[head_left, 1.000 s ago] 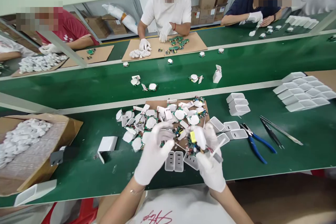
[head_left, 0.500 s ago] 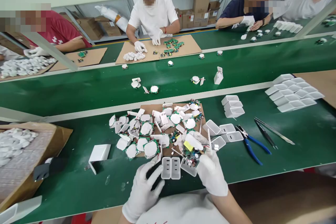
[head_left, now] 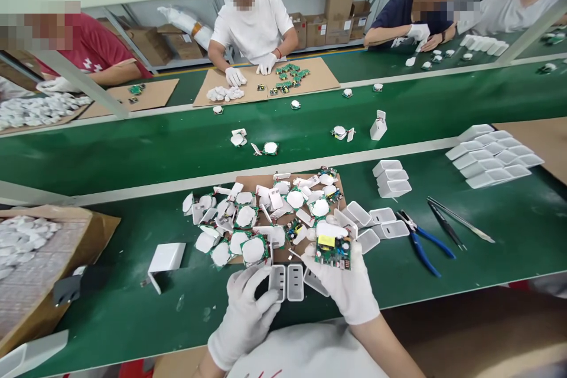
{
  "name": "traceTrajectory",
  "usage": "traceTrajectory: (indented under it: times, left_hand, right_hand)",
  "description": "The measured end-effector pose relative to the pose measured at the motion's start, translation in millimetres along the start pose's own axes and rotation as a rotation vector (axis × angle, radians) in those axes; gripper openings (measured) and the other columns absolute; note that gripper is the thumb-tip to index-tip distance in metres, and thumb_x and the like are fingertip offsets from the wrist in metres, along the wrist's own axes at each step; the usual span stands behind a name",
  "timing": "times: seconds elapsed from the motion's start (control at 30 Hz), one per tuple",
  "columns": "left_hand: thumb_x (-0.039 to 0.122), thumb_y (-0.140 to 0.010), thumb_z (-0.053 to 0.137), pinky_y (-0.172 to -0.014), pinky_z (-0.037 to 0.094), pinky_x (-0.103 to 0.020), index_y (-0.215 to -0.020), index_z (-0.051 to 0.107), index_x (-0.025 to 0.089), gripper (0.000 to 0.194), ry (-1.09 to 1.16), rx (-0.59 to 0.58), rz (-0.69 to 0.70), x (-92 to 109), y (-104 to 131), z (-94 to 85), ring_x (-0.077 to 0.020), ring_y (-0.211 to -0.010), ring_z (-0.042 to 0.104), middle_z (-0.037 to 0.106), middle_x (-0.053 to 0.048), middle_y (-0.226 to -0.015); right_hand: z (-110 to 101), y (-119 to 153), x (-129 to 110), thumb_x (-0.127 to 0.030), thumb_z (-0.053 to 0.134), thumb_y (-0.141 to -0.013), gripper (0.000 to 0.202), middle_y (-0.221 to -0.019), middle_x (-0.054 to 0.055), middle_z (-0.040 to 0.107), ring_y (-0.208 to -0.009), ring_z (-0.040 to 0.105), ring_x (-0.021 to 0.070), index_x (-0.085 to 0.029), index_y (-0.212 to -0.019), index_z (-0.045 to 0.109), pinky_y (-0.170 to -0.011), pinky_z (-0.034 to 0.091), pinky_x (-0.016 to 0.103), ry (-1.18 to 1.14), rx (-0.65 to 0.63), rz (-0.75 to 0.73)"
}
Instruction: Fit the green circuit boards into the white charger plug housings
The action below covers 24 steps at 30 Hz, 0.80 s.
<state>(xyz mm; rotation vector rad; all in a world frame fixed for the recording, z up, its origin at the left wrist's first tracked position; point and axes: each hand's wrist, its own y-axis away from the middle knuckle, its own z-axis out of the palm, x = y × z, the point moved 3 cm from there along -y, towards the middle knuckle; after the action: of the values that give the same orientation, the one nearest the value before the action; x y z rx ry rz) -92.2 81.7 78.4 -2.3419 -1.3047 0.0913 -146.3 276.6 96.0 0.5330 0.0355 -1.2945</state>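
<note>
My right hand (head_left: 349, 289), in a white glove, holds a green circuit board (head_left: 333, 251) with a yellow-wrapped part and a white pad on top; its component side faces me. My left hand (head_left: 245, 310), also gloved, has its fingertips and thumb closed on the leftmost of the small white plastic cases (head_left: 277, 284) at the front of the table. A second open case (head_left: 295, 283) stands just right of it, and a tilted one (head_left: 315, 282) lies partly under my right hand. Behind both hands, a pile of circuit boards with white pads (head_left: 245, 217) covers a cardboard sheet.
Right of the pile are open white cases (head_left: 388, 229), blue-handled pliers (head_left: 425, 245), tweezers (head_left: 447, 224) and stacked cases (head_left: 494, 156). At left are a white case with its lid (head_left: 167, 257) and a cardboard box (head_left: 100, 242). Boards ride a green conveyor (head_left: 177, 150); several co-workers sit beyond.
My right hand has turned the circuit board to face me. My left fingers have closed on the leftmost case, shifting it slightly left. Items on the conveyor have moved right.
</note>
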Motion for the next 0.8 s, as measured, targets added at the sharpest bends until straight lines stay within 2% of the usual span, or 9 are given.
traceTrajectory:
  times: [0.07,0.17,0.33,0.43,0.5,0.57,0.63,0.7,0.8]
  left_hand:
    - [0.010,-0.081,0.056,-0.089,0.040,-0.047,-0.081,0.063,0.024,0.016,0.093,-0.003,-0.002,-3.0,-0.8,-7.3,-0.0301,-0.110,0.052,0.052,-0.008,-0.124]
    - [0.010,-0.084,0.051,-0.094,0.043,-0.048,-0.085,0.059,0.023,0.016,0.297,-0.010,-0.057,-10.7,0.7,-16.2,-0.0293,-0.119,0.048,0.048,-0.009,-0.131]
    - [0.022,-0.095,0.042,-0.106,0.041,-0.054,-0.081,0.057,0.023,0.020,0.767,-0.069,-0.348,-21.7,7.3,-20.7,-0.0303,-0.133,0.042,0.046,-0.006,-0.141]
    - [0.037,-0.095,0.049,-0.101,0.048,-0.052,-0.082,0.056,0.024,0.020,1.137,0.071,-0.610,-22.8,3.1,-26.0,-0.0310,-0.127,0.050,0.051,-0.004,-0.137]
    - [0.046,-0.093,0.052,-0.084,0.058,-0.045,-0.084,0.054,0.025,0.023,1.408,0.202,-0.712,-20.0,-9.6,-30.2,-0.0295,-0.113,0.059,0.054,-0.003,-0.132]
    - [0.053,-0.090,0.053,-0.064,0.058,-0.036,-0.086,0.053,0.026,0.027,1.678,0.210,-0.722,-14.0,-30.1,-31.3,-0.0282,-0.101,0.063,0.054,-0.004,-0.131]
    - [0.057,-0.085,0.059,-0.058,0.056,-0.032,-0.097,0.054,0.029,0.031,1.866,0.142,-0.679,-8.2,-52.3,-29.8,-0.0285,-0.099,0.063,0.054,-0.006,-0.128]
    - [0.060,-0.077,0.068,-0.067,0.057,-0.033,-0.116,0.050,0.031,0.052,1.907,0.053,-0.635,-4.6,-70.2,-26.0,-0.0292,-0.105,0.060,0.057,-0.009,-0.122]
    - [0.051,-0.072,0.079,-0.088,0.053,-0.038,-0.136,0.033,0.033,0.081,1.732,-0.084,-0.472,0.4,-86.8,-21.3,-0.0282,-0.111,0.058,0.058,-0.009,-0.119]
  right_hand:
    - [-1.5,-3.3,1.8,-0.066,0.069,-0.077,0.043,-0.106,0.001,0.075,-0.097,0.067,0.0226,-0.035,-0.106,0.071,-0.089,0.056,0.043,-0.023,0.056,-0.003]
    - [-2.7,-7.3,2.7,-0.062,0.070,-0.078,0.035,-0.106,0.000,0.075,-0.100,0.067,0.0218,-0.037,-0.103,0.073,-0.088,0.057,0.041,-0.045,0.059,-0.024]
    - [-2.8,-6.2,1.2,-0.057,0.068,-0.083,0.031,-0.109,0.001,0.074,-0.103,0.067,0.0213,-0.036,-0.106,0.072,-0.096,0.053,0.043,0.051,0.011,-0.023]
    - [-1.1,-1.8,-0.7,-0.054,0.074,-0.078,0.044,-0.114,0.003,0.073,-0.105,0.068,0.0245,-0.035,-0.117,0.068,-0.100,0.050,0.049,0.108,-0.021,-0.029]
    - [1.8,0.7,-2.8,-0.050,0.078,-0.074,0.050,-0.119,0.005,0.072,-0.106,0.068,0.0286,-0.034,-0.120,0.066,-0.102,0.049,0.054,0.159,-0.035,-0.053]
    - [5.5,2.0,-5.7,-0.049,0.080,-0.072,0.050,-0.124,0.007,0.069,-0.111,0.066,0.0320,-0.034,-0.118,0.067,-0.102,0.047,0.057,0.206,-0.037,-0.098]
    - [7.9,2.4,-9.4,-0.050,0.080,-0.071,0.050,-0.128,0.007,0.067,-0.117,0.063,0.0330,-0.035,-0.116,0.067,-0.103,0.047,0.057,0.243,-0.007,-0.154]
    - [7.8,3.0,-14.0,-0.051,0.081,-0.069,0.051,-0.128,0.005,0.067,-0.122,0.060,0.0329,-0.036,-0.116,0.067,-0.104,0.047,0.057,0.274,0.054,-0.213]
    - [2.7,6.8,-22.5,-0.052,0.081,-0.070,0.059,-0.130,0.004,0.065,-0.125,0.057,0.0322,-0.039,-0.124,0.060,-0.104,0.046,0.057,0.331,0.133,-0.324]
